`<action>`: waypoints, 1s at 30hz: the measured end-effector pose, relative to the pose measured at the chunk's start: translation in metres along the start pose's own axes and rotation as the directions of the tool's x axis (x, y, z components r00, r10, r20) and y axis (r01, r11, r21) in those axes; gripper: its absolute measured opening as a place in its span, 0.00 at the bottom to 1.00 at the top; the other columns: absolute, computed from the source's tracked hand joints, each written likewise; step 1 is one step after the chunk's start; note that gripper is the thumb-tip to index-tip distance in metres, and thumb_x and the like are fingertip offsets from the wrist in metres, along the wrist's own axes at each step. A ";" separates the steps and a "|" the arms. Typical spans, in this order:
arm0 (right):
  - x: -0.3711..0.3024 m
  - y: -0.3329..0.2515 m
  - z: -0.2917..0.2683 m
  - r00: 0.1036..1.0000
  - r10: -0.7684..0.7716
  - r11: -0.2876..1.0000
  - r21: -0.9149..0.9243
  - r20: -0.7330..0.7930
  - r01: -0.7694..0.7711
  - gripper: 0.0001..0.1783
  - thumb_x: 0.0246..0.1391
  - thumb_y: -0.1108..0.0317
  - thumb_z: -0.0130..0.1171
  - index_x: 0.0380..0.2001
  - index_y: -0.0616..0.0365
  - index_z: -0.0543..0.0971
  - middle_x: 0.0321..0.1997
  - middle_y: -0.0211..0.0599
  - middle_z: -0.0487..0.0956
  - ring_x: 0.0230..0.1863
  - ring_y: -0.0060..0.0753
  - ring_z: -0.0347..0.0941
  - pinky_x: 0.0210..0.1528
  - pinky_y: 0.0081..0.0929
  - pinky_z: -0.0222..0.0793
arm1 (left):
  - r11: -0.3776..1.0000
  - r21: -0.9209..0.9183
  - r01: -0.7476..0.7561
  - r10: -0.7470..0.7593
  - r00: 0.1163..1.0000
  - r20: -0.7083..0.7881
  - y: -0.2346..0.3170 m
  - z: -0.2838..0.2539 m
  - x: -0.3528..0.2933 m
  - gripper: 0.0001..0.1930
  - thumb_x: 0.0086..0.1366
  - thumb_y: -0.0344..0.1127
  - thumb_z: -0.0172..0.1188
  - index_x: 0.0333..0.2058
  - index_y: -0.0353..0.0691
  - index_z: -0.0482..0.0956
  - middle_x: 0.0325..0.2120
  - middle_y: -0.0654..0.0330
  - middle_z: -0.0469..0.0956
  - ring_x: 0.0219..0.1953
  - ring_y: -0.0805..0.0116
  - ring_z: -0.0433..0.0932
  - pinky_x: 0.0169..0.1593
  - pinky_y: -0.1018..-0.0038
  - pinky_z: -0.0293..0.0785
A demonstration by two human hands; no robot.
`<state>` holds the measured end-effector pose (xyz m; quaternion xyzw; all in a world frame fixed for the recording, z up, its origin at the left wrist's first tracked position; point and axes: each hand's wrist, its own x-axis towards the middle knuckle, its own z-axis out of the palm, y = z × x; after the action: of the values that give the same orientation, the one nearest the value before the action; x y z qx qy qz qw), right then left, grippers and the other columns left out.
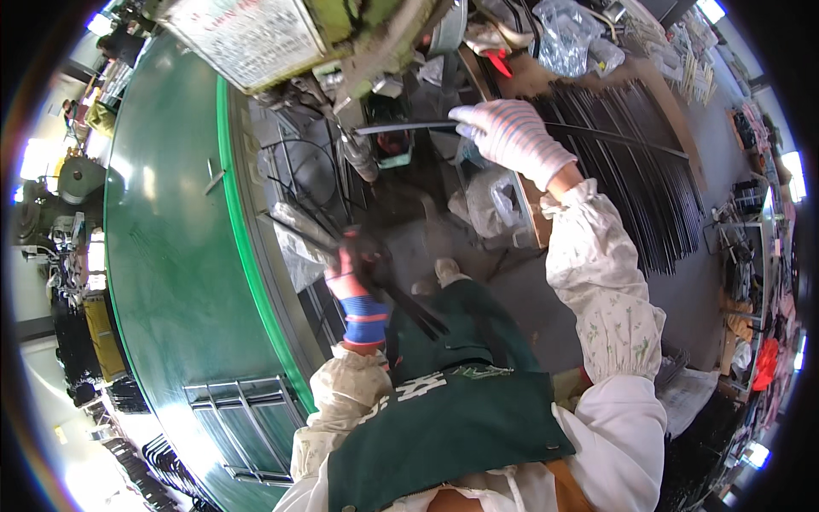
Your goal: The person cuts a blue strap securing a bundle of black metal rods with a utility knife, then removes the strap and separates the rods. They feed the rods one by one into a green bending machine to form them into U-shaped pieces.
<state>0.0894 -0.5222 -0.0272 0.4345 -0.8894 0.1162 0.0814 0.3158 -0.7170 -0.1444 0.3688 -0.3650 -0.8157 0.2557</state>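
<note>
My right hand (pixel 512 136), in a pale striped glove, is closed around a long thin black metal bar (pixel 614 136). The bar runs level, its left end beside the metal fitting (pixel 358 158) under the machine. Lower and to the left, my left hand (pixel 352 286) wears a red and blue striped glove and is smeared by motion. It is closed around a few short dark bars (pixel 418 314) whose ends stick out on both sides. The fingers themselves are partly hidden by these bars.
A worn green machine (pixel 341 34) with a white plate stands ahead. To my left runs a green table (pixel 162 256) carrying a metal wire frame (pixel 243 418). At right, many black bars (pixel 631 188) lie on a brown board. Clear plastic bags (pixel 567 38) sit behind it.
</note>
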 end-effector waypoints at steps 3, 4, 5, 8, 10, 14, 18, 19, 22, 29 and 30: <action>-0.028 -0.009 -0.011 0.991 0.097 0.981 0.179 -0.094 -0.079 0.12 0.54 0.62 0.62 0.42 0.49 0.82 0.33 0.41 0.82 0.32 0.45 0.79 0.34 0.37 0.74 | 0.998 -0.043 -0.037 0.041 0.995 0.093 0.025 -0.011 0.002 0.16 0.71 0.42 0.52 0.50 0.38 0.72 0.20 0.64 0.71 0.11 0.79 0.57 0.15 0.80 0.50; -0.035 -0.014 -0.011 0.988 0.097 0.974 0.214 -0.118 -0.070 0.12 0.54 0.63 0.62 0.42 0.50 0.82 0.33 0.42 0.82 0.32 0.45 0.79 0.34 0.35 0.74 | 0.998 -0.057 -0.027 0.033 0.993 0.109 0.029 -0.009 0.005 0.16 0.71 0.42 0.52 0.50 0.38 0.72 0.19 0.64 0.71 0.11 0.79 0.57 0.15 0.80 0.51; -0.041 -0.018 -0.011 0.985 0.098 0.967 0.248 -0.143 -0.060 0.12 0.53 0.64 0.63 0.42 0.50 0.83 0.34 0.42 0.82 0.33 0.44 0.79 0.34 0.34 0.75 | 0.997 -0.071 -0.016 0.025 0.992 0.126 0.029 -0.006 0.007 0.16 0.71 0.41 0.52 0.50 0.38 0.72 0.19 0.65 0.71 0.11 0.80 0.57 0.16 0.81 0.51; -0.046 -0.029 -0.006 0.988 0.025 0.954 0.300 -0.155 0.023 0.14 0.52 0.65 0.63 0.43 0.50 0.82 0.33 0.42 0.82 0.32 0.45 0.79 0.34 0.34 0.74 | 0.995 -0.098 0.003 0.022 0.967 0.254 0.035 0.009 0.008 0.16 0.72 0.40 0.49 0.50 0.36 0.75 0.22 0.66 0.72 0.20 0.78 0.65 0.22 0.80 0.59; -0.045 -0.034 0.000 0.982 -0.010 0.940 0.334 -0.187 0.073 0.15 0.53 0.65 0.62 0.45 0.48 0.82 0.30 0.40 0.82 0.30 0.45 0.78 0.32 0.36 0.73 | 0.997 -0.015 -0.070 0.071 0.945 0.318 0.035 0.017 0.011 0.17 0.73 0.40 0.46 0.52 0.35 0.74 0.23 0.66 0.71 0.23 0.77 0.68 0.25 0.79 0.63; -0.043 -0.034 0.001 0.991 -0.001 0.957 0.288 -0.133 0.040 0.16 0.52 0.64 0.62 0.46 0.45 0.81 0.28 0.38 0.80 0.28 0.44 0.76 0.31 0.38 0.71 | 0.993 -0.113 0.031 0.018 0.914 0.404 0.035 0.018 0.014 0.19 0.68 0.29 0.53 0.57 0.34 0.69 0.25 0.67 0.71 0.20 0.82 0.64 0.25 0.84 0.61; -0.038 -0.028 0.001 0.996 0.024 0.968 0.251 -0.083 -0.002 0.17 0.52 0.64 0.63 0.46 0.47 0.80 0.29 0.39 0.80 0.29 0.46 0.76 0.32 0.38 0.72 | 1.000 0.027 0.005 -0.011 0.970 0.244 0.042 0.030 0.002 0.17 0.72 0.40 0.49 0.50 0.34 0.75 0.27 0.64 0.74 0.23 0.76 0.71 0.26 0.82 0.66; -0.036 -0.030 0.000 0.998 0.012 0.962 0.271 -0.066 0.007 0.17 0.52 0.65 0.63 0.47 0.49 0.80 0.29 0.40 0.80 0.29 0.47 0.76 0.32 0.38 0.72 | 1.000 -0.010 0.000 0.003 0.966 0.260 0.044 0.030 0.002 0.16 0.72 0.40 0.49 0.50 0.34 0.75 0.27 0.64 0.74 0.24 0.76 0.71 0.26 0.82 0.66; -0.032 -0.039 0.007 0.994 -0.054 0.928 0.363 -0.090 0.083 0.17 0.54 0.65 0.62 0.48 0.49 0.79 0.25 0.39 0.78 0.28 0.45 0.75 0.31 0.38 0.70 | 0.982 0.116 -0.152 0.121 0.963 0.239 0.038 0.022 0.013 0.17 0.68 0.37 0.54 0.52 0.37 0.75 0.32 0.62 0.77 0.26 0.73 0.75 0.27 0.78 0.69; -0.017 -0.054 0.013 0.979 -0.184 0.923 0.329 -0.084 0.201 0.17 0.55 0.63 0.61 0.48 0.49 0.78 0.26 0.36 0.76 0.27 0.42 0.74 0.29 0.37 0.70 | 0.977 -0.191 0.094 0.002 0.893 0.450 0.067 0.027 0.024 0.11 0.66 0.44 0.57 0.39 0.44 0.76 0.25 0.65 0.74 0.22 0.72 0.71 0.27 0.76 0.67; -0.016 -0.055 0.015 0.975 -0.194 0.916 0.335 -0.111 0.221 0.17 0.55 0.63 0.61 0.48 0.49 0.78 0.26 0.36 0.76 0.27 0.42 0.74 0.29 0.37 0.70 | 0.992 -0.129 0.005 0.038 0.945 0.324 0.067 0.034 0.021 0.11 0.67 0.46 0.56 0.36 0.45 0.75 0.22 0.66 0.72 0.20 0.74 0.68 0.25 0.78 0.65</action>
<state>0.1418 -0.5466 -0.0377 0.5292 -0.8003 0.2774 0.0493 0.2859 -0.7581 -0.0850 0.2084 -0.3521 -0.8850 0.2219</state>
